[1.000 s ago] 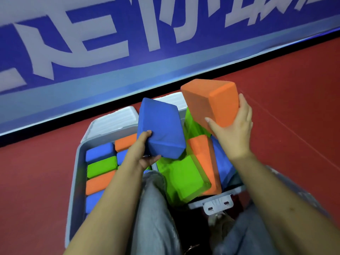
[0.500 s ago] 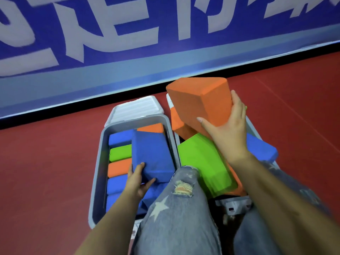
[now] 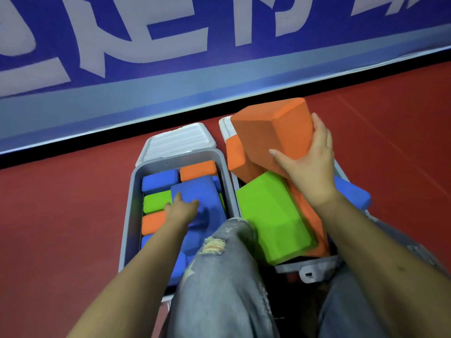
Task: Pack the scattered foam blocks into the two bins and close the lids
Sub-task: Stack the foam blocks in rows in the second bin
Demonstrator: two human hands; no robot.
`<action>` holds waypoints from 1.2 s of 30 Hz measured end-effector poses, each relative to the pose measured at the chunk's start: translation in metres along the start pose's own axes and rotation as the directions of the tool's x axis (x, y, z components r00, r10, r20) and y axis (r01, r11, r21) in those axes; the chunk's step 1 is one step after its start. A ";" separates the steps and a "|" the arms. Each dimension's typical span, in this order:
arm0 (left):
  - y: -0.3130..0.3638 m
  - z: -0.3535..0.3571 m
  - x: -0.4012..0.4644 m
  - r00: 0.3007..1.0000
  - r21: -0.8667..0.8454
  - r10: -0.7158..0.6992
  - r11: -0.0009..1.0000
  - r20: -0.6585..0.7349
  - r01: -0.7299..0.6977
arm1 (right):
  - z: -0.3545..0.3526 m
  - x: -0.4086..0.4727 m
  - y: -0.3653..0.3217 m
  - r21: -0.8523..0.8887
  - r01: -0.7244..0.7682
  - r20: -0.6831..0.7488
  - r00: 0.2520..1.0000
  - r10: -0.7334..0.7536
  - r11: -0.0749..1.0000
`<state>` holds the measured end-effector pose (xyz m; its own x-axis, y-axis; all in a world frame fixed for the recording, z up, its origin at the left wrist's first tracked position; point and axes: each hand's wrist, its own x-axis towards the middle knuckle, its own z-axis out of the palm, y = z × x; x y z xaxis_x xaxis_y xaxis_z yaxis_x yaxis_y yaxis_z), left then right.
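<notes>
Two grey bins stand side by side on the red floor, lids swung back. The left bin (image 3: 131, 203) holds blue, green and orange foam blocks in rows. On top of them lies a blue block (image 3: 195, 191), and my left hand (image 3: 181, 211) presses on its near part with fingers stretched forward. The right bin (image 3: 317, 264) is piled above its rim with a large green block (image 3: 268, 215), orange blocks and a blue block (image 3: 351, 193) that sticks out over the right wall. My right hand (image 3: 307, 167) grips an orange block (image 3: 273, 132) tilted above that pile.
The left bin's white lid (image 3: 178, 140) lies open behind it; the right bin's lid (image 3: 223, 125) shows only as an edge. A blue banner wall (image 3: 219, 69) runs close behind. My knee in torn jeans (image 3: 219, 264) covers the bins' near ends.
My left hand has lowered the blue block into the left bin and now lies on top of it. My right hand still holds the orange block over the right bin.
</notes>
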<state>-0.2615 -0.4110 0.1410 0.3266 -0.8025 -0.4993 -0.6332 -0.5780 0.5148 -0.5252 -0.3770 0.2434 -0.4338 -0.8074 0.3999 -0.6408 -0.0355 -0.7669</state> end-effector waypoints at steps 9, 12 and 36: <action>0.126 0.096 -0.108 0.707 0.185 0.466 0.750 0.532 -0.635 | -0.032 0.018 0.039 -0.127 -0.091 -0.099 0.992 0.079 0.988; 0.121 0.138 -0.114 0.662 0.372 0.415 0.587 0.624 -0.719 | -0.047 0.020 0.061 -0.179 -0.129 -0.111 0.988 0.110 0.975; 0.091 0.097 -0.079 0.966 0.286 0.252 0.923 0.058 -0.258 | -0.096 0.000 0.103 -0.161 -0.207 -0.161 0.970 0.182 0.965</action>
<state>-0.4131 -0.3856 0.1601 0.1153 -0.9124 -0.3927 -0.8691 -0.2841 0.4049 -0.6515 -0.3240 0.2127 -0.6392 -0.6949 0.3295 -0.6305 0.2283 -0.7418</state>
